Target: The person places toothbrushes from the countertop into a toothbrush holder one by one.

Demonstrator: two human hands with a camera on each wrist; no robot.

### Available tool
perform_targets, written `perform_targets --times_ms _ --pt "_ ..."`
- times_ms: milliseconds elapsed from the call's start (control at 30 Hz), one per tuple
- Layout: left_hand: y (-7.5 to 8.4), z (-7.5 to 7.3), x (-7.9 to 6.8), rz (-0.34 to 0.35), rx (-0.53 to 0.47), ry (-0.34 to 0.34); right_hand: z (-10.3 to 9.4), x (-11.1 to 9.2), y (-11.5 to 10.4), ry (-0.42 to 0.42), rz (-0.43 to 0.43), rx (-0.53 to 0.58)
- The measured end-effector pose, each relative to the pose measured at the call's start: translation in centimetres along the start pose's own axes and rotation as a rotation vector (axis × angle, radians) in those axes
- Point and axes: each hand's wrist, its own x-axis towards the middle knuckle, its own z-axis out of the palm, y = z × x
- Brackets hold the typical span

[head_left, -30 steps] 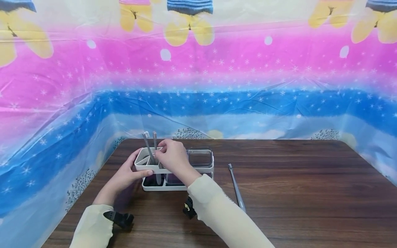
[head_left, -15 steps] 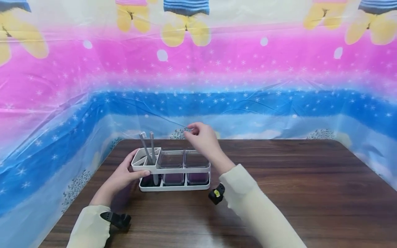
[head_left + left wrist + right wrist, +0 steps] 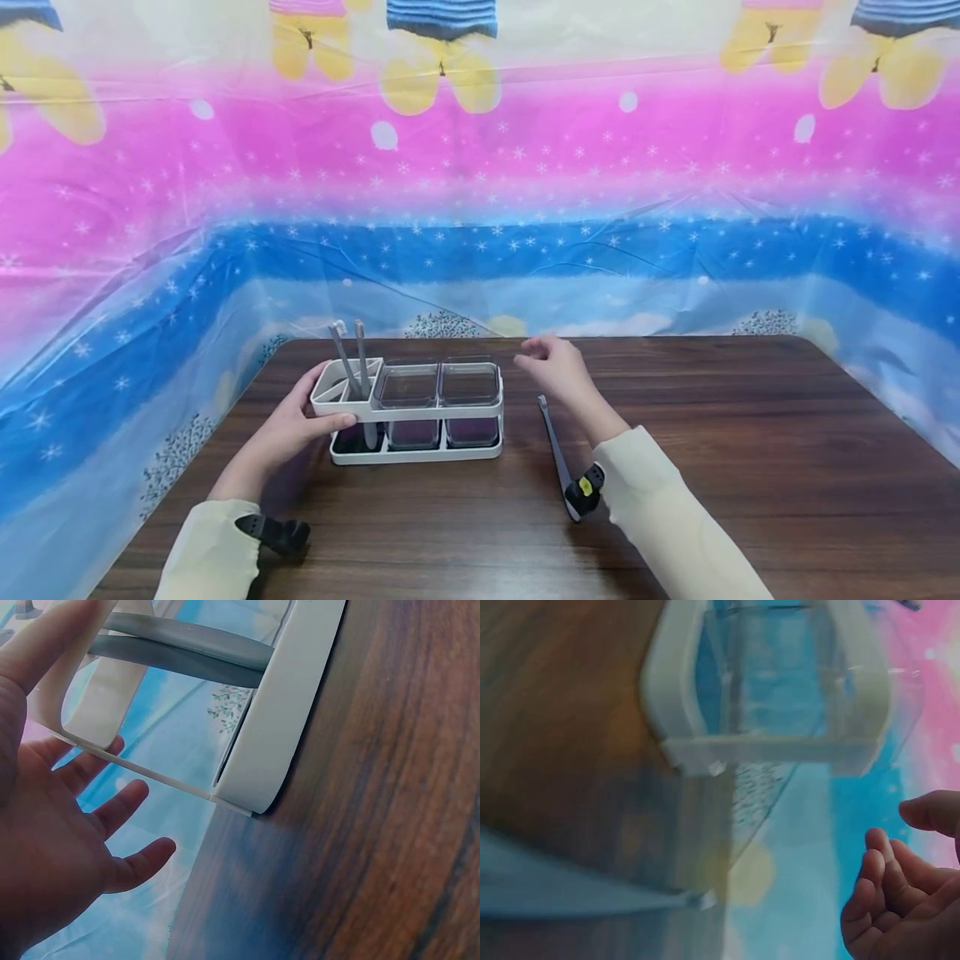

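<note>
1. Whereas half a second ago the right hand (image 3: pixel 561 367) was raised over the right end of the white holder (image 3: pixel 435 412), it is now to the right of it and lower, with a gap between them.
2. A loose grey toothbrush (image 3: pixel 557 446), hidden by the right arm in that earlier frame, shows again; it lies on the wooden table (image 3: pixel 712 433) to the right of the holder, its head toward the far edge.
3. The right hand holds nothing: its fingers are loosely bent, and the thumb is apart from them with a narrow gap. It is above the table, near the head of the loose toothbrush.
4. The left hand (image 3: pixel 296 425) keeps its grip on the left end of the holder, thumb across the front of the upper rim and fingers behind; the left wrist view shows the lower fingers spread and clear of it.
5. Two standing toothbrushes (image 3: pixel 361 354) remain in the left part of the holder, one leaning left, the other nearly upright. Two clear cups (image 3: pixel 414 433) sit beside them.
</note>
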Motion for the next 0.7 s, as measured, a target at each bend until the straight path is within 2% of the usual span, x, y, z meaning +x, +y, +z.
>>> perform_targets --times_ms 167,300,400,600,700 --pt "0.0 0.0 0.0 -0.010 0.002 0.000 0.1 -0.6 2.8 -0.083 0.068 -0.080" --pt "-0.1 -0.1 0.0 -0.022 0.014 0.001 0.3 -1.0 4.2 -0.129 0.114 -0.172" --pt "-0.1 -0.1 -0.1 -0.022 0.016 0.003 0.5 -1.2 4.9 -0.162 0.146 -0.216" --pt "0.0 0.0 -0.1 -0.021 0.014 0.002 0.8 -1.5 5.7 -0.243 0.242 -0.200" --pt "0.0 0.0 0.0 -0.014 0.014 -0.001 0.9 -1.6 5.6 -0.260 0.258 -0.227"
